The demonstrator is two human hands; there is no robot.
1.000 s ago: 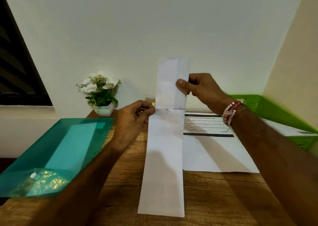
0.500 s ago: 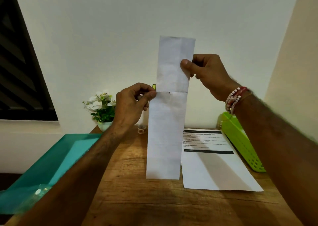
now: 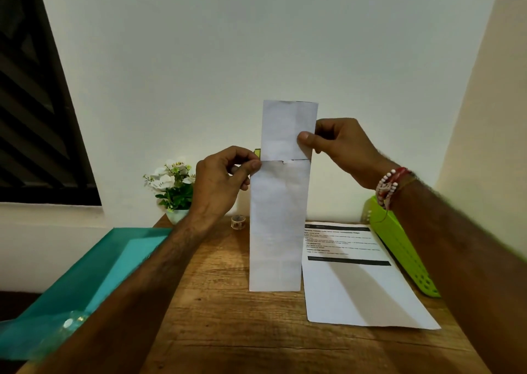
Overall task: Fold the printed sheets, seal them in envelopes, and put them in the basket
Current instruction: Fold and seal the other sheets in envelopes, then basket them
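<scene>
since only a thumb and fingertips pinched each piece in the head view, the folded sheet (image 3: 286,128) could have skewed and jammed at the mouth of the envelope (image 3: 278,231), or snagged on the small ragged nick there. the left hand (image 3: 219,179) pinched the envelope's top left corner. the right hand (image 3: 342,145) pinched the sheet's right edge just above the envelope's mouth. the sheet's top stood above the envelope; how far it reached inside could not be told. the basket (image 3: 399,248) sat right of the envelope.
</scene>
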